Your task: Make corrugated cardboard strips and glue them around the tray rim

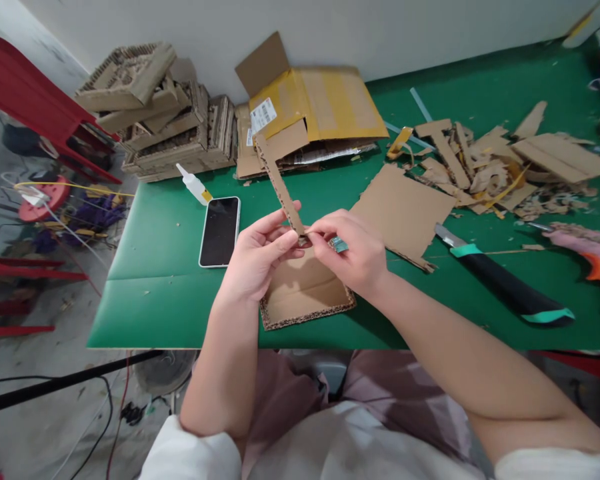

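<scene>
A narrow cardboard strip (279, 187) stands up at a slant from between my hands. Its lower end is pinched in the fingers of my left hand (267, 250). My right hand (347, 250) is closed at the same end, thumb and forefinger pressed together there. A small teal item (338, 245) shows beneath my right fingers, partly hidden. Below both hands lies a cardboard piece with raised corrugated edges (305, 293), near the front edge of the table. A flat cardboard sheet (403, 213) rests behind my right hand.
On the green table (145, 293) are a phone (220, 232), a glue bottle (194, 184), a black-and-teal cutter (505, 277), a pink glue gun (587, 257) and cardboard scraps (480, 163). Stacked cardboard frames (155, 113) and an opened box (325, 100) stand by the wall.
</scene>
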Action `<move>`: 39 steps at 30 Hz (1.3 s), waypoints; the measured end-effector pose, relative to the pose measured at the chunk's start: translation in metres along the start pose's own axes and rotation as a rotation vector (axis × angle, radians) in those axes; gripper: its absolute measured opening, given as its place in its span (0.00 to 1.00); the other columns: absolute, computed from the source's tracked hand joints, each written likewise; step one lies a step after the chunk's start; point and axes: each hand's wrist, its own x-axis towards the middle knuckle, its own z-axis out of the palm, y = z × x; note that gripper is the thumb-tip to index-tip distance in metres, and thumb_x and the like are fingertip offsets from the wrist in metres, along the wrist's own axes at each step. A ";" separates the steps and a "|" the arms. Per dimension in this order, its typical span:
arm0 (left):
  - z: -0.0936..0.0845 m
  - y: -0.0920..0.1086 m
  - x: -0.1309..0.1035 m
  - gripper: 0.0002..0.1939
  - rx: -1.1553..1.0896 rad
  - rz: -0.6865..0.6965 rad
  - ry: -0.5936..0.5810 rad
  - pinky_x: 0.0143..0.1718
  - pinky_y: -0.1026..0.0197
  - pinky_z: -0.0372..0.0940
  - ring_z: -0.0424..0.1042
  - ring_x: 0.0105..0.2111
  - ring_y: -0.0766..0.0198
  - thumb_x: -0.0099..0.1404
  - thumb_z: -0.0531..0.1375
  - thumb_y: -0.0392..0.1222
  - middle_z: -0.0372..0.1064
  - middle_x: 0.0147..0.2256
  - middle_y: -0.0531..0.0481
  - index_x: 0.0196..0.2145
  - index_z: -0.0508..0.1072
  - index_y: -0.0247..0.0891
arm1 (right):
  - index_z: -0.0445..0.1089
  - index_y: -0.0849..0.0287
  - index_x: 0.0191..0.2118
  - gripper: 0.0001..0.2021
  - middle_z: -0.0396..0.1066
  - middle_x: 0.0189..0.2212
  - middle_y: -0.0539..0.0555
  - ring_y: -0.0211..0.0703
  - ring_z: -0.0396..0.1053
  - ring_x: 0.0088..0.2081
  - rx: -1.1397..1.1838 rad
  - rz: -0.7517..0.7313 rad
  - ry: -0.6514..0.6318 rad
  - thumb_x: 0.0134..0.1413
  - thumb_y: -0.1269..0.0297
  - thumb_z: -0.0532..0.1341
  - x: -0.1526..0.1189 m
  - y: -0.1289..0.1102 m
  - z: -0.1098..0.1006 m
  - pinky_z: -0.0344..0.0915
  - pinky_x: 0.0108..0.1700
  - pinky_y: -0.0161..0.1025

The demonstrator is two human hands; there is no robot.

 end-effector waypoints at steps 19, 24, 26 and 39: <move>0.005 0.000 -0.001 0.14 0.144 0.077 0.160 0.27 0.70 0.70 0.75 0.24 0.70 0.49 0.69 0.45 0.75 0.24 0.55 0.33 0.73 0.38 | 0.67 0.57 0.35 0.05 0.74 0.28 0.53 0.39 0.69 0.30 -0.141 -0.126 0.019 0.53 0.73 0.58 -0.002 0.005 0.001 0.68 0.32 0.37; 0.011 -0.002 -0.005 0.12 0.286 0.162 0.189 0.33 0.70 0.71 0.76 0.28 0.69 0.48 0.70 0.40 0.77 0.28 0.54 0.32 0.76 0.38 | 0.66 0.57 0.34 0.03 0.73 0.27 0.52 0.38 0.69 0.29 -0.187 -0.123 0.024 0.54 0.72 0.58 -0.003 0.006 0.001 0.68 0.32 0.36; 0.012 -0.002 -0.006 0.12 0.356 0.183 0.208 0.35 0.68 0.72 0.77 0.31 0.67 0.48 0.70 0.38 0.77 0.30 0.53 0.33 0.77 0.39 | 0.66 0.56 0.34 0.03 0.73 0.27 0.51 0.38 0.69 0.30 -0.186 -0.112 0.018 0.55 0.71 0.57 -0.003 0.006 0.001 0.68 0.32 0.36; 0.016 -0.001 -0.007 0.06 0.463 0.262 0.249 0.37 0.62 0.73 0.76 0.30 0.65 0.55 0.65 0.41 0.78 0.28 0.52 0.32 0.80 0.39 | 0.65 0.57 0.28 0.05 0.70 0.25 0.48 0.34 0.68 0.28 -0.011 0.146 0.003 0.52 0.73 0.57 0.001 0.001 0.003 0.67 0.26 0.31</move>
